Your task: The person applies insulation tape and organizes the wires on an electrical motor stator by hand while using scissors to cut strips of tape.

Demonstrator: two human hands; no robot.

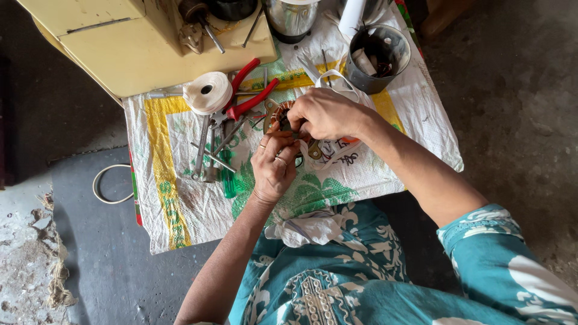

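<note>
A round metal part wound with copper wire [278, 115] rests on a white woven sack [198, 204] spread over a low table. My left hand [274, 167], with rings on two fingers, grips its near edge from below. My right hand [325, 113] covers its far side, fingers curled down onto the winding. Most of the part is hidden under both hands. A white paper scrap with dark marks [337, 153] lies under my right wrist.
Red-handled pliers [250, 96], a white tape roll [208, 92], a green-handled screwdriver [228, 180] and several metal rods [208, 150] lie to the left. A grey tub of bits [377, 58] and a steel pot [291, 18] stand behind. A yellow box [132, 42] fills the back left.
</note>
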